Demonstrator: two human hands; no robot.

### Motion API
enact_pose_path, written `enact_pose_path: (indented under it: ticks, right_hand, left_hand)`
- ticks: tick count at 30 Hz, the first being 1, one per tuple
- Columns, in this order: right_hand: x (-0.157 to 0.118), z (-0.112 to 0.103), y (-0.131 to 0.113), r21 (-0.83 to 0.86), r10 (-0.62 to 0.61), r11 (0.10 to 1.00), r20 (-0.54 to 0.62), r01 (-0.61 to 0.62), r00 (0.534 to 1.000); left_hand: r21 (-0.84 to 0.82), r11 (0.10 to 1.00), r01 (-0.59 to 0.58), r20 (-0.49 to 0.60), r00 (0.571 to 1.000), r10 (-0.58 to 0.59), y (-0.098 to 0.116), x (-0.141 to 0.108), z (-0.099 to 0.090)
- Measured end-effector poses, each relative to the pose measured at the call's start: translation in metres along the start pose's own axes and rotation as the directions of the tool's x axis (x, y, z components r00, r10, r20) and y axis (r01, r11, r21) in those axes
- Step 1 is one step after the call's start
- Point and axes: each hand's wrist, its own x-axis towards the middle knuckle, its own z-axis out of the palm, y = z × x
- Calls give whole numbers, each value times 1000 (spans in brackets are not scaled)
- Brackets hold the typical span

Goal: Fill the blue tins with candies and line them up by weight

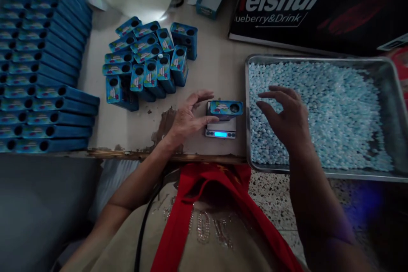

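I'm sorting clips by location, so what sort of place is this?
Probably a small sweets workshop: a metal tray of small pale-blue pieces, a digital scale under a blue container, and rows of similar containers at left.

Remotely, I watch a pale, chipped-edged table (223, 59) directly bearing tight rows of blue printed boxes (60, 61), a looser cluster of matching blue boxes (150, 71), a small flat digital scale (220, 134), a shallow rectangular metal tray (247, 114) and a black white-lettered carton (287, 32).
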Motion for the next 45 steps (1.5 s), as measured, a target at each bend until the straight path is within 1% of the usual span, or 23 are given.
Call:
enact_pose_path:
  ticks: [2, 5, 7, 10, 12, 15, 18, 20, 23, 27, 31, 34, 35, 37, 39, 43, 45]
  right_hand:
    - [1, 4, 4, -97, 3, 995, 15, -1, 1000]
    - [1, 10, 9, -208, 38, 978, 94, -18, 995]
    - [-1, 14, 11, -240, 57, 971, 135, -23, 989]
    - [-2, 16, 16, -245, 50, 969, 127, -17, 991]
    - [-1, 15, 19, -235, 30, 972, 101, -5, 994]
    - [0, 14, 25, -201, 29, 979, 71, -14, 997]
    - [0, 14, 28, -168, 37, 985, 75, -24, 997]
    - [-1, 16, 29, -166, 28, 986, 72, -15, 997]
    - [-3, 19, 31, -159, 14, 987, 45, -7, 999]
    - [-3, 24, 36, -166, 13, 986, 38, -7, 999]
    - [1, 29, 38, -171, -12, 985, 40, 19, 999]
    - [5, 31, 38, -155, -35, 987, -10, 33, 999]
    - [6, 31, 37, -142, -38, 989, -28, 34, 999]
    - [7, 31, 36, -100, -44, 994, -69, 37, 997]
    - [6, 30, 34, -60, -51, 997, -100, 46, 994]
    - [3, 32, 30, -27, -57, 998, -97, 55, 994]
    - [4, 31, 24, -11, -78, 997, -73, 77, 994]
  left_hand:
    - [103, 994, -37, -21, 999, 40, 10, 0, -7]
    - [287, 949, -131, -25, 989, 144, 29, 3, -12]
    - [412, 888, -203, 21, 977, 213, 42, 6, -13]
    - [578, 766, -282, 113, 957, 267, 59, 10, -9]
    - [667, 685, -293, 152, 954, 260, 67, 12, -5]
    - [763, 583, -277, 189, 959, 209, 76, 13, 3]
    - [820, 503, -273, 223, 962, 159, 79, 15, 11]
    - [844, 465, -267, 238, 964, 122, 80, 17, 15]
    - [861, 435, -265, 265, 962, 62, 81, 21, 20]
    - [864, 430, -264, 298, 955, -12, 82, 23, 23]
    - [856, 447, -261, 320, 945, -61, 76, 26, 27]
    - [824, 481, -300, 386, 918, -89, 70, 27, 34]
    - [823, 480, -303, 391, 916, -92, 69, 27, 36]
    - [847, 447, -286, 358, 930, -83, 69, 25, 41]
    - [874, 408, -262, 308, 950, -49, 70, 20, 45]
    - [880, 383, -279, 280, 958, 55, 72, 11, 49]
    - [891, 372, -262, 259, 964, 61, 68, 10, 48]
